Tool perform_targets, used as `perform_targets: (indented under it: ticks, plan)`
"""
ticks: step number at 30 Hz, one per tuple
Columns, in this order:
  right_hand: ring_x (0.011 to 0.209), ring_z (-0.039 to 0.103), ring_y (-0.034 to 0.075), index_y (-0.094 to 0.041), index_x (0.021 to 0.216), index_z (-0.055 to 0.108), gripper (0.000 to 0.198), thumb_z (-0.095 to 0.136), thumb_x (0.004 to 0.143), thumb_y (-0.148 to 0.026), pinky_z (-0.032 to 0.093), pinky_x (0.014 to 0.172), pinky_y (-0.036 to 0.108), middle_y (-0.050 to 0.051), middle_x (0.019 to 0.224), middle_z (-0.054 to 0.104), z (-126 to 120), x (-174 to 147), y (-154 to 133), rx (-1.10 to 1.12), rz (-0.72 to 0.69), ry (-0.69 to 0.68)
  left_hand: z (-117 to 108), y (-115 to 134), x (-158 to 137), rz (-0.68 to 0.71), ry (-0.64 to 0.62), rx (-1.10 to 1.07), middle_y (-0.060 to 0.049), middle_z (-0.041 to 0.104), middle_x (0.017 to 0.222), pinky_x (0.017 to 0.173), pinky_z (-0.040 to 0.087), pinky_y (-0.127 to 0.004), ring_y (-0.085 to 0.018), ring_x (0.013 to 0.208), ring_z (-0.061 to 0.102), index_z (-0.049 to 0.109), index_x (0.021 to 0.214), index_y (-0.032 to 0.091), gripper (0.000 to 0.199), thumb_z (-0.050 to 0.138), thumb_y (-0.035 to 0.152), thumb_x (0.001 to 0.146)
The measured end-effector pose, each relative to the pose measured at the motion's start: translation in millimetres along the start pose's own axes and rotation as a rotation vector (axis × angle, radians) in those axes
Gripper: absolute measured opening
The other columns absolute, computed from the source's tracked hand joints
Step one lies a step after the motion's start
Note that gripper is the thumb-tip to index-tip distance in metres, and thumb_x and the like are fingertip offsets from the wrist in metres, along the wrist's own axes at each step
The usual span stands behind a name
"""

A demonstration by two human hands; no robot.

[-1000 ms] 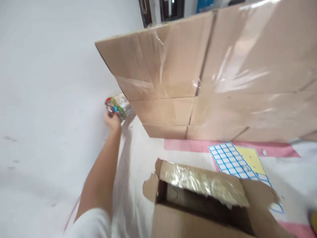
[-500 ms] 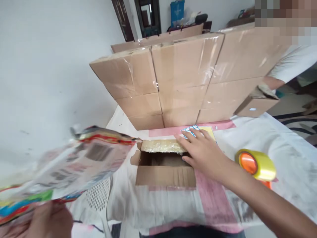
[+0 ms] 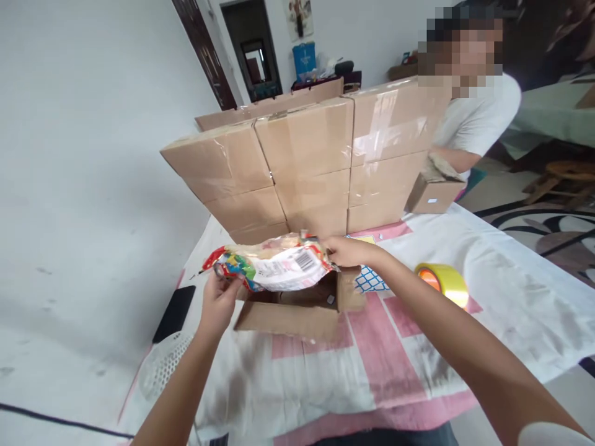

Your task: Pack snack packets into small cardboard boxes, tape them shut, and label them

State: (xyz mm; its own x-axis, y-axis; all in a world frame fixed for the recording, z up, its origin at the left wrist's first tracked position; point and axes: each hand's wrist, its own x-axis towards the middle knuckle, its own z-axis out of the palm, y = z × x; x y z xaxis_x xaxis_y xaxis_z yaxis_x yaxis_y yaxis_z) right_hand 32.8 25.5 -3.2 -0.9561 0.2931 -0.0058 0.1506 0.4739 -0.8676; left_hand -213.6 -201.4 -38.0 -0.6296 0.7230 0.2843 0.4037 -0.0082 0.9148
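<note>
A colourful plastic food packet [image 3: 283, 266] with a white label and barcode is stretched between my two hands. My left hand [image 3: 220, 297] pinches its left end. My right hand [image 3: 348, 251] grips the right end, fingers closed. Right below the packet stands a small cardboard box [image 3: 288, 317] with its top flaps apart. Part of the box's inside is hidden behind the packet. A small pale piece [image 3: 330, 300] shows inside the box. Beside the box, under my right arm, lies a sheet with a blue net pattern [image 3: 370, 279].
A wall of taped cardboard boxes [image 3: 311, 167] stands behind. A yellow tape roll [image 3: 449, 285] lies right. A white perforated skimmer [image 3: 162, 365] and a black flat object [image 3: 174, 314] lie left. Another person [image 3: 483, 118] is beside a small box [image 3: 434, 186].
The packet has moved from the far left to above the box. My right hand has left the box flap and taken hold of the packet's other end. The front flap now lies folded outward.
</note>
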Motion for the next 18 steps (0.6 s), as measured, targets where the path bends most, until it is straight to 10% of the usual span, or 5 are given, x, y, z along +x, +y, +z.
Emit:
perform_targets:
  ticks: [9,13,15,18]
  plan:
    - [0.070,0.060,0.013,-0.011,0.103,0.073,0.022,0.069,0.084,-0.020,0.048,0.067,0.023,-0.002,0.077,0.070,-4.7,-3.4,10.1,0.134,0.015,-0.051,-0.6,-22.4,15.5,0.100,-0.238,0.479,-0.013,0.071,0.115,0.109,0.044,-0.057,-0.038,0.118,0.061,0.070,0.089,0.024,0.032,0.068,0.053,0.076]
    - [0.086,0.066,0.018,-0.012,0.121,0.069,0.036,0.068,0.086,-0.018,0.052,0.077,0.026,0.004,0.098,0.074,-2.7,-3.1,8.7,0.032,0.007,0.024,-13.3,7.3,26.5,0.197,-0.189,0.642,-0.015,0.059,0.133,0.115,0.036,-0.060,-0.042,0.132,0.049,0.066,0.110,0.022,0.063,0.082,0.057,0.060]
    - [0.095,0.067,0.020,-0.012,0.125,0.066,0.036,0.064,0.089,-0.018,0.052,0.083,0.029,0.007,0.108,0.074,-0.5,-2.0,9.0,0.000,-0.004,0.053,-10.4,28.2,26.2,0.328,-0.206,0.716,-0.014,0.059,0.136,0.113,0.041,-0.053,-0.036,0.131,0.052,0.060,0.125,0.022,0.065,0.075,0.059,0.073]
    - [0.109,0.066,0.024,-0.014,0.123,0.067,0.035,0.067,0.090,-0.023,0.052,0.095,0.036,0.009,0.120,0.072,3.4,-6.3,11.9,0.055,-0.042,0.187,12.0,42.5,20.0,0.440,-0.550,0.811,-0.008,0.056,0.150,0.117,0.039,-0.045,-0.029,0.140,0.049,0.057,0.140,0.027,0.052,0.050,0.055,0.097]
